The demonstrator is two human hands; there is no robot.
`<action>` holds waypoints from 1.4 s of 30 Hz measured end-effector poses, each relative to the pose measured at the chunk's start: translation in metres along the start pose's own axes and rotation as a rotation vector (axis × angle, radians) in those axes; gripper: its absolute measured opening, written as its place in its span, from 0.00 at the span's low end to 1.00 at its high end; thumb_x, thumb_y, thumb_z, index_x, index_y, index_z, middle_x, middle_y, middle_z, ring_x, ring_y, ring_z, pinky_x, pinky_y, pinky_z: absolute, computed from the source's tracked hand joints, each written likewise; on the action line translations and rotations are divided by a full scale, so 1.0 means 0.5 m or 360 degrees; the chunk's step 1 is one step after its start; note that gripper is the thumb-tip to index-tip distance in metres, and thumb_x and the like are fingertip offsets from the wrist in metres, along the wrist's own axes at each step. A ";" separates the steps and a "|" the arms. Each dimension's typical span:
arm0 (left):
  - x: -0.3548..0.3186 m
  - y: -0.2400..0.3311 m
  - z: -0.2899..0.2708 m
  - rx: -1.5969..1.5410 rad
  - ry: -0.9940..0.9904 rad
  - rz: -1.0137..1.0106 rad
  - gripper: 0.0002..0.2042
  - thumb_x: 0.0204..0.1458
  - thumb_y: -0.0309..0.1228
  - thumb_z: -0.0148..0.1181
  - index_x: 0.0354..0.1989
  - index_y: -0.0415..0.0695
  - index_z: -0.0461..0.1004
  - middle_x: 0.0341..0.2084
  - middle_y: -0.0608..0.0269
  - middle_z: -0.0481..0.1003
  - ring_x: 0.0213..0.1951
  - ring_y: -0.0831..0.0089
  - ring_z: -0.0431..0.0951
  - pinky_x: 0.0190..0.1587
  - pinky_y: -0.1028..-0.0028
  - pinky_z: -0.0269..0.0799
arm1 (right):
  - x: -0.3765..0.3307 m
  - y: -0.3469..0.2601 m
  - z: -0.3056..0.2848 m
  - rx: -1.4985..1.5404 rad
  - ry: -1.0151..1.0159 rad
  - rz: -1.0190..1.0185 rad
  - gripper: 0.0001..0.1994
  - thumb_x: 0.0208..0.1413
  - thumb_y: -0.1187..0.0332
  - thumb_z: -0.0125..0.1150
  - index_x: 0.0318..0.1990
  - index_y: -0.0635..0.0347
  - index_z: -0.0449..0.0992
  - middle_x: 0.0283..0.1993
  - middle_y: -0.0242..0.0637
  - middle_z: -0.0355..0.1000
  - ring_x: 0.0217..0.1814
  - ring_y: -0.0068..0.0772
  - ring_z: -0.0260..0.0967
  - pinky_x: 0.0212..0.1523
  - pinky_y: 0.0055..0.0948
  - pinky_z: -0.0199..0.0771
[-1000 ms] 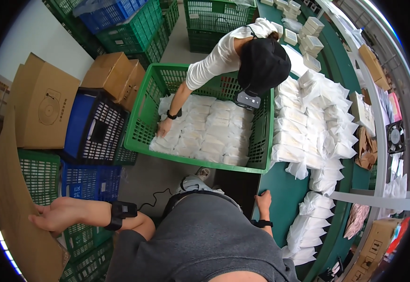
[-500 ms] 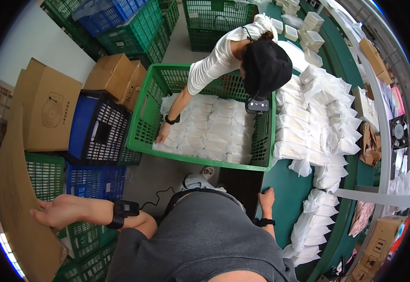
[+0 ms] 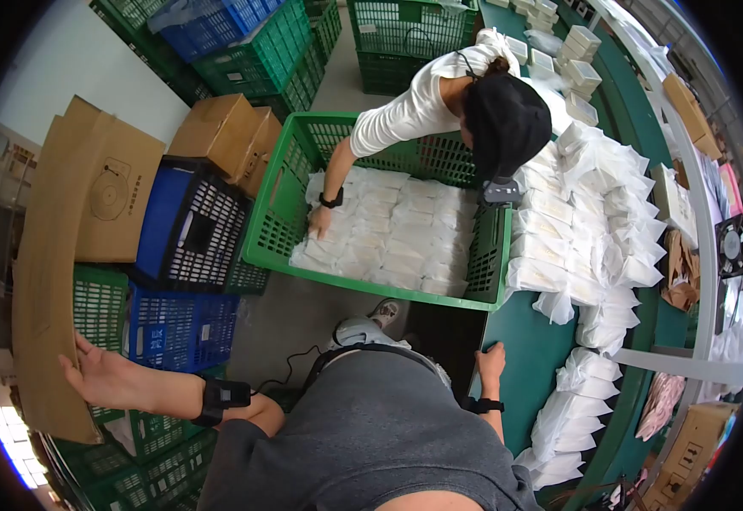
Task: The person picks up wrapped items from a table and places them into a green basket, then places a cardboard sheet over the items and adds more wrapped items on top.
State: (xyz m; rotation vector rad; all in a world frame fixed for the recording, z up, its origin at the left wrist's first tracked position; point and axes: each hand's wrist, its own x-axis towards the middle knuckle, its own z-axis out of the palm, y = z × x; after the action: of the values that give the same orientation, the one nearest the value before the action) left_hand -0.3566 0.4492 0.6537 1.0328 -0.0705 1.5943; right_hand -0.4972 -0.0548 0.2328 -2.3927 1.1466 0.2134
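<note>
My left hand point(image 3: 103, 375) is open, its fingers apart against the right edge of a large brown cardboard sheet point(image 3: 48, 315) that stands upright at the left. On the near edge of the green work surface point(image 3: 520, 336) rests my right hand point(image 3: 490, 366), its fingers curled in and nothing visible in them. A big green crate point(image 3: 371, 289) stands ahead, with rows of white wrapped packets point(image 3: 388, 226) in it. Across the crate leans a co-worker in a white top and black cap, whose hand point(image 3: 318, 223) touches the packets at the left side.
More white wrapped packets point(image 3: 571, 221) are piled on the green surface to the right, with a row point(image 3: 563, 409) running nearer. Blue and green crates point(image 3: 184, 328) and a cardboard box point(image 3: 116, 200) stack up on the left. A metal rail point(image 3: 678, 364) crosses at the right.
The cardboard sheet has shifted right and stands straighter; my left hand's fingers have spread against it. My right hand stays put. The co-worker's hand has moved slightly farther from me over the packets.
</note>
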 end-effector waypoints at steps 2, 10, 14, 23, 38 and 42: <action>0.016 0.003 -0.023 -0.0003 -0.0009 -0.0114 0.18 0.50 0.17 0.49 0.50 0.27 0.61 0.48 0.44 0.64 0.54 0.54 0.64 0.59 0.57 0.63 | 0.001 0.000 -0.001 0.0011 -0.0012 -0.0018 0.16 0.36 0.70 0.64 0.32 0.63 0.64 0.35 0.51 0.68 0.38 0.58 0.68 0.41 0.47 0.69; 0.023 0.015 -0.104 -0.0069 -0.0003 -0.0884 0.19 0.52 0.19 0.50 0.54 0.29 0.60 0.52 0.45 0.63 0.57 0.57 0.62 0.60 0.61 0.61 | 0.001 -0.002 -0.010 0.0012 -0.0030 -0.0075 0.17 0.37 0.70 0.65 0.34 0.63 0.64 0.36 0.51 0.68 0.39 0.58 0.68 0.41 0.47 0.69; 0.055 0.043 -0.168 -0.0074 -0.0029 -0.1240 0.19 0.53 0.20 0.50 0.54 0.31 0.61 0.52 0.45 0.64 0.56 0.57 0.64 0.58 0.60 0.64 | -0.003 -0.012 -0.017 0.0011 -0.0077 -0.0051 0.18 0.37 0.70 0.65 0.35 0.64 0.64 0.37 0.53 0.68 0.39 0.59 0.69 0.41 0.47 0.70; 0.029 0.040 -0.218 0.0185 -0.0169 -0.1871 0.18 0.55 0.26 0.52 0.54 0.36 0.63 0.51 0.53 0.69 0.52 0.62 0.69 0.54 0.63 0.67 | 0.002 0.005 0.002 -0.0043 0.0003 -0.0071 0.18 0.38 0.69 0.63 0.36 0.65 0.63 0.35 0.54 0.68 0.38 0.60 0.69 0.41 0.48 0.71; 0.000 0.004 -0.206 0.0362 -0.0551 -0.1788 0.18 0.57 0.30 0.49 0.55 0.37 0.63 0.49 0.56 0.70 0.50 0.67 0.71 0.49 0.69 0.71 | -0.003 0.000 0.008 -0.0021 0.0085 -0.0071 0.20 0.39 0.70 0.62 0.39 0.67 0.62 0.39 0.56 0.68 0.39 0.62 0.68 0.41 0.50 0.71; 0.000 0.000 -0.195 0.0345 -0.0542 -0.1770 0.18 0.58 0.29 0.48 0.56 0.37 0.62 0.51 0.55 0.69 0.51 0.66 0.70 0.51 0.67 0.69 | -0.010 -0.003 0.005 -0.0006 0.0100 -0.0053 0.20 0.39 0.71 0.62 0.39 0.66 0.62 0.39 0.56 0.68 0.39 0.63 0.69 0.41 0.50 0.71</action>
State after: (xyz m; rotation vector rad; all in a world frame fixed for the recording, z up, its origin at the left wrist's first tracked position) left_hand -0.4123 0.5033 0.5944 1.1877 0.3945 0.4173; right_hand -0.4990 -0.0491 0.2327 -2.4355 1.1341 0.1300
